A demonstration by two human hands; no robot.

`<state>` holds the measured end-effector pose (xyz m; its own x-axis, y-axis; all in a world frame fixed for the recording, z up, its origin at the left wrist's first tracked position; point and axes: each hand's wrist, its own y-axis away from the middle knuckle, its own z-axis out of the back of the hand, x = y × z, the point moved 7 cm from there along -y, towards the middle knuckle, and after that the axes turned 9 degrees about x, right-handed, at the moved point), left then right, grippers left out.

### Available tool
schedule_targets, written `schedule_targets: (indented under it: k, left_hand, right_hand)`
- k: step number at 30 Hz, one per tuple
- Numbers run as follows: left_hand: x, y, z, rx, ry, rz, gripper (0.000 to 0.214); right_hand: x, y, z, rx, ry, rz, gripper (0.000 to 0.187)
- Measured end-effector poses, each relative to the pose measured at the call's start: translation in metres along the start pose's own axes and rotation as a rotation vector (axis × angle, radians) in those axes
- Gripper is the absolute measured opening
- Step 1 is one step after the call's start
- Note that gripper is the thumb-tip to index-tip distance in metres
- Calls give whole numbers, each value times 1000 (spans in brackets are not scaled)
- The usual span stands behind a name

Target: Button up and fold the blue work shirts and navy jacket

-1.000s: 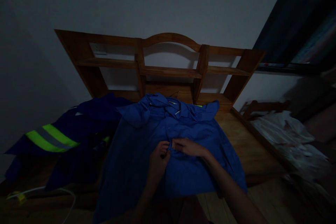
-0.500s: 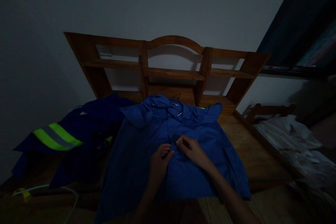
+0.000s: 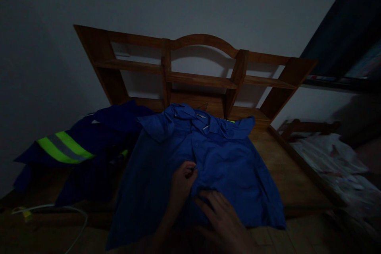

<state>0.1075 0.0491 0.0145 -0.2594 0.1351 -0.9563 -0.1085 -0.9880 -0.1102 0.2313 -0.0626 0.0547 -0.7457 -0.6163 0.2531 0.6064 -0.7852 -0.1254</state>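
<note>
A blue button-up work shirt (image 3: pixel 232 162) lies spread on the wooden desk, its collar toward the shelf. At the front opening, my left hand (image 3: pixel 183 176) pinches the shirt's edge between thumb and fingers. Lower down and to the right, my right hand (image 3: pixel 218 210) hovers over or rests on the lower front of the shirt; its thumb stands apart from the fingers, and it is slightly blurred. Whether it touches the cloth I cannot tell. A small pale label shows inside the collar.
A dark blue garment with a yellow-green and grey reflective band (image 3: pixel 64 147) lies at the left. Behind stands a wooden shelf (image 3: pixel 202 80) against the wall. A white cable (image 3: pixel 79 210) is at the front left. Plastic bags (image 3: pixel 333 154) lie beside a chair at the right.
My right hand has let go of the shirt front and moved down toward me, its fingers spreading. My left hand keeps its pinch at the opening. The view has shifted slightly.
</note>
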Motion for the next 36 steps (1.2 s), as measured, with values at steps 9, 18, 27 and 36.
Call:
schedule_targets:
  k: [9,18,27,36]
  left_hand:
    - [0,-1,-1,-18,-8,0,20]
    - [-7,-1,-8,45,-93,-12,26]
    - [-10,1,-6,61,-99,-12,28]
    - [-16,5,-4,72,-146,3,29]
  right_hand:
    - [0,7,-4,-19,60,19,58]
    - [7,9,-7,-41,15,118,37]
    - [3,17,-3,-51,62,47,41]
    - [-30,31,-11,-133,81,-87,38]
